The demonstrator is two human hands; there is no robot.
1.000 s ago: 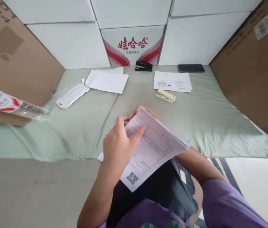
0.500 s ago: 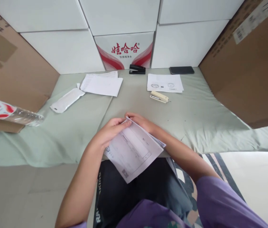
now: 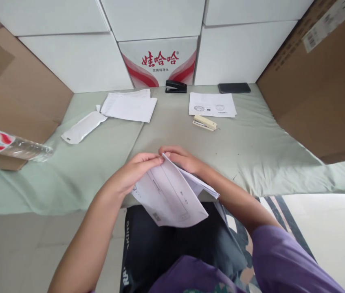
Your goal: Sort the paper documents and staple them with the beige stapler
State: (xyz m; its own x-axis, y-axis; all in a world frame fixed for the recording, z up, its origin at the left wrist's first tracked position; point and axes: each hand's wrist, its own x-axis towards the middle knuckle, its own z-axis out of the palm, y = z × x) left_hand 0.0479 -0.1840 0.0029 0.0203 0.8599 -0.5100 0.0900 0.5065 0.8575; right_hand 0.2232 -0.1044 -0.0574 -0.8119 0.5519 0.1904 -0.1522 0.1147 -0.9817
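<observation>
Left hand [image 3: 131, 175] and right hand [image 3: 183, 159] both pinching the far corner of a paper sheaf [image 3: 172, 195] at the near edge of the surface [image 3: 99, 162]; beige stapler [image 3: 205, 123] farther off.

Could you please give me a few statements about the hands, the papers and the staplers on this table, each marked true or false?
1. Both hands hold the sheaf of printed papers at its far corner. True: the left hand and the right hand meet there.
2. The black stapler lies on the stamped sheet. False: it sits by the red-and-white carton; the cream stapler lies just in front of the stamped sheet.
3. The phone lies at the far right of the table. True.
4. The water bottle stands upright. False: it lies on its side at the left.
</observation>
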